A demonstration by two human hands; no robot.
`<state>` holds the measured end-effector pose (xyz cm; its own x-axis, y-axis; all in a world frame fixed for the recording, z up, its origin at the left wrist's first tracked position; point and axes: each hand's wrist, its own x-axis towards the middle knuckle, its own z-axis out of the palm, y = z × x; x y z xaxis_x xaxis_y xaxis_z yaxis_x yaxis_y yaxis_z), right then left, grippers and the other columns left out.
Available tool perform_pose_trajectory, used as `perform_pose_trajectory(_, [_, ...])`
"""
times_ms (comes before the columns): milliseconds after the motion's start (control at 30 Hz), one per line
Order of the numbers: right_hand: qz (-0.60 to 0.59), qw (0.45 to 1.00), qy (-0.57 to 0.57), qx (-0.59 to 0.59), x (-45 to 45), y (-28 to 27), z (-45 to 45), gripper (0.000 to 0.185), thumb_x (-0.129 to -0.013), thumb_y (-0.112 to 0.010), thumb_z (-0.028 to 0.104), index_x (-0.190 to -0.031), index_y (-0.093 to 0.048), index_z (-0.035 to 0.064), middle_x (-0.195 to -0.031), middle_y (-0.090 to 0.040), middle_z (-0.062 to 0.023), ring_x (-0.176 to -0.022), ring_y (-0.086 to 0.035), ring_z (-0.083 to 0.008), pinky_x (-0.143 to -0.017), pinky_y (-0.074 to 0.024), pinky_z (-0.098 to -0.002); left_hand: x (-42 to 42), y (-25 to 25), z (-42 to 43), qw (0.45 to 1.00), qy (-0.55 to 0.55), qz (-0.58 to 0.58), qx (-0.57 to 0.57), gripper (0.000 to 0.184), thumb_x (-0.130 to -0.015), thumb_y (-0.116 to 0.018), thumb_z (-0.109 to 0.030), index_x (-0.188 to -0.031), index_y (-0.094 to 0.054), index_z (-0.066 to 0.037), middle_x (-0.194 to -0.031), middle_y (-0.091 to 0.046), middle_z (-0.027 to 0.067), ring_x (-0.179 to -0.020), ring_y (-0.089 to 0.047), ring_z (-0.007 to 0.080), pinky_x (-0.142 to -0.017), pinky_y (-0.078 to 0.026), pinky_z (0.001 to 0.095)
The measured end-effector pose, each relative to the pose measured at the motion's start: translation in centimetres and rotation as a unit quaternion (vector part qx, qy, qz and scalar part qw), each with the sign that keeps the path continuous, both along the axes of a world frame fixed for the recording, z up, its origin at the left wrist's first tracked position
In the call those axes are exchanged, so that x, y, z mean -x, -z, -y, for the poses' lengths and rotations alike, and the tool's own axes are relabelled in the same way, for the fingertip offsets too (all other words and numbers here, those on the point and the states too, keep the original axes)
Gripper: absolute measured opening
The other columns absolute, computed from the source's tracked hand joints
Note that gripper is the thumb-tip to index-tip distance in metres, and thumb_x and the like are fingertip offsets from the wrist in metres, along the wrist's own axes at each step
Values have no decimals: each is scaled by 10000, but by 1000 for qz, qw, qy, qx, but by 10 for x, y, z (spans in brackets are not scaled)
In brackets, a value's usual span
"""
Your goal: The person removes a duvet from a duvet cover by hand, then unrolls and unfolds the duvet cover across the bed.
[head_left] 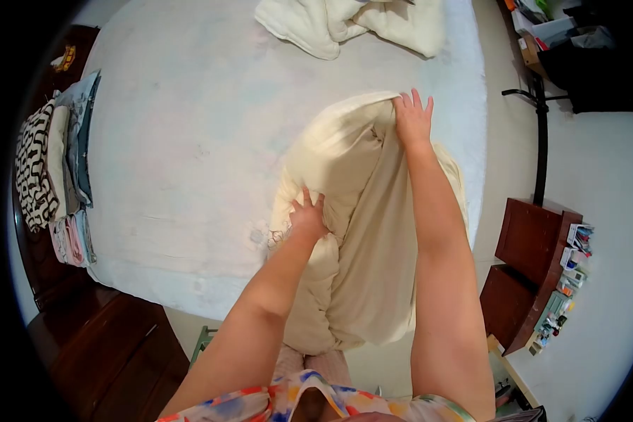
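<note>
A cream quilt [373,232] lies bunched over the near right part of the bed and hangs down over its front edge. My left hand [309,219] rests on the quilt's left part with its fingers spread. Farther forward, my right hand [413,121] is at the quilt's raised far corner. Its fingers are apart and point up, while the thumb side touches the cloth; whether the thumb pinches the fabric is hidden. Pale, faintly patterned bedding [183,141] covers the bed.
Another cream quilt [394,24] lies at the bed's far edge. Folded textiles [56,162] are stacked along the left side. Dark wooden furniture [112,344] stands at the lower left. To the right are a black stand [541,141] and reddish-brown drawers [527,239].
</note>
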<state>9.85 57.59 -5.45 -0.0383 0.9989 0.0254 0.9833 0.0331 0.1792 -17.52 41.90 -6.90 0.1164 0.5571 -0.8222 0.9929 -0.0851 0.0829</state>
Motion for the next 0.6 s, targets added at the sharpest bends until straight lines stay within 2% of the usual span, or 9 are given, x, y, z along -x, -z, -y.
perform_pose_trajectory(100, [-120, 946, 208, 218, -6, 38, 6, 435, -818, -516, 54, -1215, -553, 228, -1284, -511, -27, -1259, -438, -248, -1061, -233, -615, -1, 4, -4, 1000, -1, -4, 16, 1065, -638, -825, -347, -1490, -189, -291, -1573, -25, 115, -1365, -244, 445, -973, -445, 487])
perform_pose_trajectory(200, [-264, 865, 314, 290, -19, 44, 18, 433, -798, -542, 55, -1187, -580, 242, -1307, -494, -40, -1249, -444, -254, -1078, -220, -593, -1, 4, -7, 1000, -8, -9, 27, 1051, -644, -820, -342, -1489, -198, -289, -1574, -21, 109, -1369, -241, 439, -992, -428, 490])
perform_pose_trajectory(267, [-261, 936, 226, 63, -19, 56, 37, 409, -781, -552, 42, -1145, -602, 223, -1303, -492, -57, -1248, -440, -256, -1076, -211, -597, 2, 7, -5, 1000, -4, -8, 22, 1038, -647, -816, -337, -1486, -207, -288, -1574, -17, 108, -1367, -242, 441, -1000, -419, 493])
perform_pose_trajectory(300, [-251, 951, 175, -53, -20, 56, 48, 397, -773, -557, 36, -1123, -613, 213, -1301, -492, -66, -1247, -438, -257, -1075, -206, -599, 1, 7, -5, 1000, -2, -4, 20, 1032, -649, -814, -334, -1485, -211, -288, -1574, -15, 108, -1366, -243, 441, -1004, -414, 495])
perform_pose_trajectory(367, [-252, 947, 79, -184, -1, 31, 85, 362, -750, -576, 18, -1065, -636, 185, -1293, -492, -92, -1249, -428, -268, -1071, -186, -614, -1, 5, -8, 999, -10, -7, 30, 1024, -649, -812, -330, -1483, -220, -285, -1574, -17, 106, -1364, -244, 440, -1006, -412, 497])
perform_pose_trajectory(433, [-270, 952, 9, -145, 29, 24, 137, 341, -691, -606, 3, -1004, -610, 139, -1349, -458, -104, -1292, -385, -303, -1064, -173, -637, 0, 4, -8, 999, -14, -11, 33, 1020, -648, -811, -326, -1482, -225, -284, -1574, -20, 104, -1363, -246, 439, -1008, -411, 498])
perform_pose_trajectory(500, [-257, 964, -52, -32, 53, 20, 191, 470, -675, -680, 61, -1122, -584, 170, -1419, -382, -117, -1330, -331, -334, -1063, -155, -651, -1, 5, -8, 1000, -10, -12, 25, 1021, -646, -811, -321, -1482, -225, -283, -1574, -22, 102, -1362, -248, 438, -1008, -410, 497])
perform_pose_trajectory(567, [-262, 963, -17, 64, 74, 8, 219, 737, -638, -769, 173, -1314, -483, 234, -1490, -268, -138, -1363, -241, -405, -1056, -177, -658, -2, 3, -8, 1000, -8, -14, 20, 1024, -644, -810, -320, -1483, -225, -282, -1574, -32, 101, -1364, -243, 442, -1012, -406, 496])
perform_pose_trajectory(600, [-257, 957, 26, 133, 75, 14, 225, 807, -623, -786, 198, -1351, -444, 249, -1504, -228, -142, -1361, -233, -418, -1040, -210, -661, -2, 3, -8, 1000, -8, -16, 18, 1025, -643, -810, -319, -1483, -224, -281, -1574, -37, 100, -1365, -241, 444, -1014, -405, 495])
